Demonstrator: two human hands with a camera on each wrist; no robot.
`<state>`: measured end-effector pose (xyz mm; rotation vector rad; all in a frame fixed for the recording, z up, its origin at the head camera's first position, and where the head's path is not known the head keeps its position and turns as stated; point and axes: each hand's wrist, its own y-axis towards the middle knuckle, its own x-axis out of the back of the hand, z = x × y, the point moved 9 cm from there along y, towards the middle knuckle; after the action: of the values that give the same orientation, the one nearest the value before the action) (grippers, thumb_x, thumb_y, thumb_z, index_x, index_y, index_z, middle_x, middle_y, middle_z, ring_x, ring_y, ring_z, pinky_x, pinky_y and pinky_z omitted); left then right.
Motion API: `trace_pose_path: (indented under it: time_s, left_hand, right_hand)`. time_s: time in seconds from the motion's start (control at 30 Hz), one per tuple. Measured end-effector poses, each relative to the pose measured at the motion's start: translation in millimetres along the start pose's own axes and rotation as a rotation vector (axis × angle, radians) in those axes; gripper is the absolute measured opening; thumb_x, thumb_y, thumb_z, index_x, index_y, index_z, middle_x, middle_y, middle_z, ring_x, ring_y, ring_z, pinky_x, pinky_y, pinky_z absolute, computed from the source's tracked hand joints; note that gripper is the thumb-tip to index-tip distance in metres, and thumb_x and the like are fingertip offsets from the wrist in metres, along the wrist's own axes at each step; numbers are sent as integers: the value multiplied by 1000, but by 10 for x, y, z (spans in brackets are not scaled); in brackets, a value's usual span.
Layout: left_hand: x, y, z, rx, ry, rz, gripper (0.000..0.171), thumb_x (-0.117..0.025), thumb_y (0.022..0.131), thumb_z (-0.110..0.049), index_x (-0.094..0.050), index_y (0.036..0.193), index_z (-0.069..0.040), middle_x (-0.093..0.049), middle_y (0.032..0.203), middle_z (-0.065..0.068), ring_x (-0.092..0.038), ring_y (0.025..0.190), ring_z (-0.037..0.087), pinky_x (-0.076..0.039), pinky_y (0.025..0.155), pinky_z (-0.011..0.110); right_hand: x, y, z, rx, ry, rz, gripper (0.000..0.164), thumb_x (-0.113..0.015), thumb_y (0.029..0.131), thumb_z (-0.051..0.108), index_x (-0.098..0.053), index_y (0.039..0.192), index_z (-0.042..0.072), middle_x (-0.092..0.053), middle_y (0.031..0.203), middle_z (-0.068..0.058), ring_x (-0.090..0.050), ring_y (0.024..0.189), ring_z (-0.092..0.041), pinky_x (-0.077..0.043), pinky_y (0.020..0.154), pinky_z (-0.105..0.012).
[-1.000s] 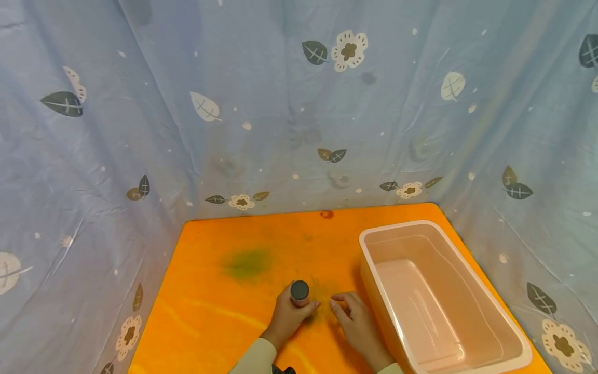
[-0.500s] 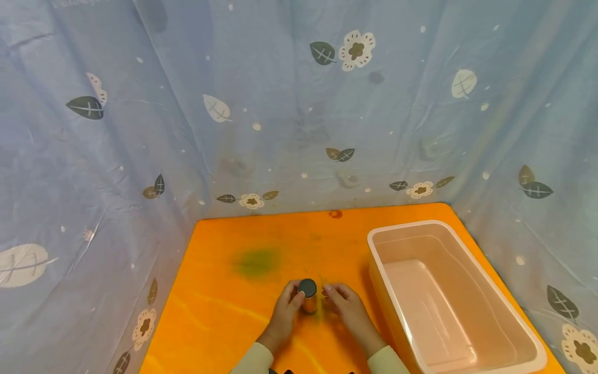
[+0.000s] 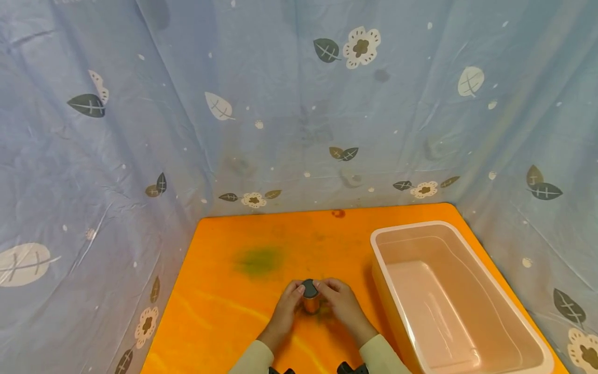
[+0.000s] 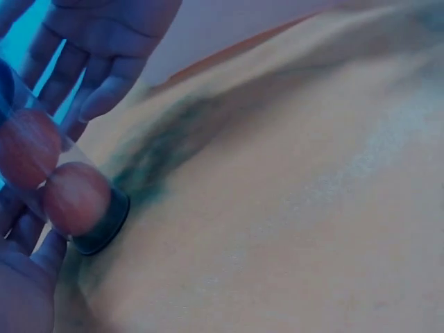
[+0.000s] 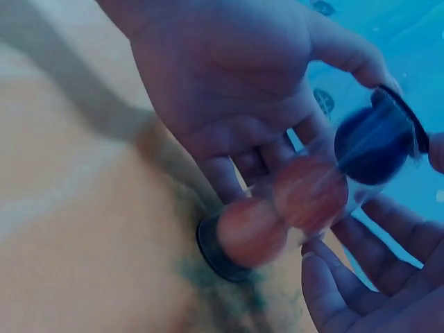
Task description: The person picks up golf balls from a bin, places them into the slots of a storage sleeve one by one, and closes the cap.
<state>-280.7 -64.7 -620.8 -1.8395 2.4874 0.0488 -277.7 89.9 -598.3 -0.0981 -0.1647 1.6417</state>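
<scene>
A clear tube [image 3: 311,305] stands upright or nearly so between my hands, a dark lid [image 3: 309,289] on top. In the right wrist view, two reddish balls [image 5: 310,193] and a dark blue one [image 5: 373,146] show through its wall. A dark cap [image 4: 104,225] closes the lower end in the left wrist view. My left hand [image 3: 282,317] holds the tube from the left, thumb at the lid's edge. From the other side my right hand [image 3: 344,307] grips it, thumb on the lid and fingers partly hidden behind the tube.
A pale pink plastic tub [image 3: 397,306] stands on the right of the orange table [image 3: 224,332]. A greenish stain [image 3: 259,261] marks the tabletop. Blue patterned curtains [image 3: 280,104] enclose the back and both sides.
My right hand has moved left to the tube, and its thumb now touches the lid. My left thumb has shifted up to the lid's edge. The view has turned slightly left.
</scene>
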Motion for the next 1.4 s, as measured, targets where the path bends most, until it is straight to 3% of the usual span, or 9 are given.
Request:
trace_pose_path:
  time_s: [0.33, 0.5, 0.63, 0.8, 1.03, 1.4]
  left_hand:
    - [34, 3, 17, 52, -3, 39, 31, -47, 115, -28, -58, 124, 0, -66, 130, 13, -59, 127, 27, -42, 110, 39]
    - [47, -47, -35, 42, 120, 8, 26, -50, 116, -29, -59, 117, -4, -63, 116, 7, -56, 111, 26, -42, 97, 39]
    - [33, -60, -73, 27, 177, -5, 27, -51, 117, -29, -62, 118, -5, -65, 116, 5, -56, 109, 25, -43, 95, 37]
    - [-4, -26, -92, 11, 174, 15, 27, -51, 117, -28, -62, 119, -4, -66, 120, 7, -57, 108, 26, -44, 96, 37]
    - [-8, -22, -30, 24, 130, 22, 29, -50, 118, -29, -60, 119, -2, -65, 117, 8, -57, 110, 27, -44, 97, 37]
    - [87, 22, 40, 28, 58, -32, 33, -52, 117, -31, -65, 125, -2, -68, 123, 9, -61, 114, 24, -48, 101, 34]
  right_hand:
    - [-26, -1, -4, 13, 9, 36, 31, -74, 106, 34, -80, 101, 4, -73, 97, -3, -65, 98, -30, -57, 84, -48]
    - [-20, -39, 15, 20, -13, 42, 32, -73, 106, 35, -80, 99, 5, -72, 96, -5, -65, 95, -30, -57, 82, -46]
    - [4, -53, 22, 22, -26, 47, 34, -71, 108, 38, -81, 100, 6, -73, 98, -4, -65, 94, -31, -57, 78, -45]
    - [40, -41, 14, 13, -16, 49, 36, -71, 108, 39, -79, 98, 6, -71, 98, -5, -62, 89, -30, -54, 72, -40]
    - [54, -34, -48, -7, 10, 62, 34, -71, 108, 38, -78, 97, 6, -68, 95, -16, -53, 73, -25, -46, 63, -30]
    - [-1, 39, -50, 9, -1, 61, 35, -70, 108, 40, -80, 102, 6, -71, 99, -11, -61, 86, -31, -53, 69, -38]
